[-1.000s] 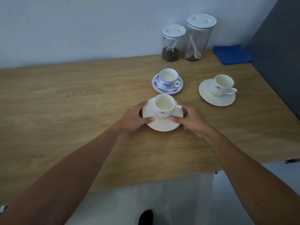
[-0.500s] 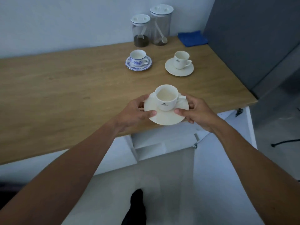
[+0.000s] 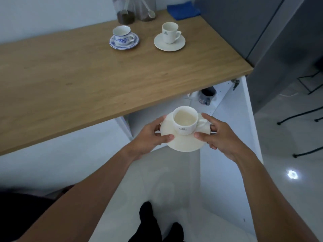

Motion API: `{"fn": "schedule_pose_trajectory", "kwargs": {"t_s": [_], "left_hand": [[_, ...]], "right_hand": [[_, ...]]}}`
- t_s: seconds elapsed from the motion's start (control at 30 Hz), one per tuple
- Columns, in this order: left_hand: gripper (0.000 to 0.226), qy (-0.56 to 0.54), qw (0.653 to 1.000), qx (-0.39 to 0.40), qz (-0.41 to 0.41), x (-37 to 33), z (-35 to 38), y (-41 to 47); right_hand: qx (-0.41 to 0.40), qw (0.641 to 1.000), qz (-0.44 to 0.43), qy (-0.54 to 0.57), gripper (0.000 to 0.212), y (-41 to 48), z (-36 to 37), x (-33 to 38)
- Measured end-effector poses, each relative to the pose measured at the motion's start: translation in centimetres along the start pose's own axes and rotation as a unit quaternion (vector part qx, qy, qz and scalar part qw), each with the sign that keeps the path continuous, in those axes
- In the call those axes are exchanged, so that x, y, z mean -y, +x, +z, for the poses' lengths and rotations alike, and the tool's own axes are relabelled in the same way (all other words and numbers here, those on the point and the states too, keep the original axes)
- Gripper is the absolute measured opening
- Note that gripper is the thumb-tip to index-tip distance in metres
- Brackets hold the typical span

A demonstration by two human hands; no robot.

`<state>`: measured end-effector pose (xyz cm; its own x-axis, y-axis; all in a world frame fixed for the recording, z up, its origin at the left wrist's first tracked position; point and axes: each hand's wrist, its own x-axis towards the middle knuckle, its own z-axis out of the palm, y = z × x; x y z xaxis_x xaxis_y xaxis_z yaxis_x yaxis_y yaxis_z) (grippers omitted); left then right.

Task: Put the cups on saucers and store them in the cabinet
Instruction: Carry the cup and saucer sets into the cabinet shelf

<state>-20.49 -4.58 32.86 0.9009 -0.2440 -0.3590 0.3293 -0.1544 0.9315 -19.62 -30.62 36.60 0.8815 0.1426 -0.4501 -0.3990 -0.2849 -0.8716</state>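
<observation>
Both hands are clamped on one saucer [image 3: 183, 143], left hand [image 3: 150, 137] and right hand [image 3: 220, 137] on opposite rims, a cup [image 3: 185, 119] upright on it. Every cup sits on a saucer; none is stored yet. Beyond the hands the blue set [image 3: 124, 38] and white set [image 3: 169, 39] wait on the tabletop [image 3: 87, 75]. Since the earlier frame the held set has dropped below the tabletop edge, toward the open cabinet [image 3: 222, 95] just ahead

Pale wall [image 3: 52, 16] behind wooden countertop [image 3: 87, 81], grey panel [image 3: 236, 23] right, glossy white floor [image 3: 288, 145].
</observation>
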Motion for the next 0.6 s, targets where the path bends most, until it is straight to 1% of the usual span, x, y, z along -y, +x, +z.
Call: {"fn": "schedule_pose_trajectory", "kwargs": {"t_s": [0.1, 0.27, 0.43, 0.6], "left_hand": [[0.086, 0.001, 1.0, -0.001, -0.02, 3.5, 0.1, 1.6], [0.083, -0.006, 0.998, -0.046, -0.032, 9.8, -1.2, 6.4], [0.08, 0.015, 0.995, -0.096, -0.008, 15.9, -3.2, 13.3], [0.081, 0.064, 0.987, -0.143, 0.027, 20.7, -5.0, 20.4]], "right_hand": [[-0.004, 1.0, 0.015, 0.016, 0.084, 1.9, 1.2, -3.3], [-0.012, 1.0, 0.011, 0.023, 0.081, 8.9, 4.0, -9.1], [-0.001, 1.0, -0.027, -0.01, 0.079, 18.6, 5.8, -13.9], [0.029, 0.996, -0.08, -0.025, 0.061, 27.3, 6.5, -17.0]]}}
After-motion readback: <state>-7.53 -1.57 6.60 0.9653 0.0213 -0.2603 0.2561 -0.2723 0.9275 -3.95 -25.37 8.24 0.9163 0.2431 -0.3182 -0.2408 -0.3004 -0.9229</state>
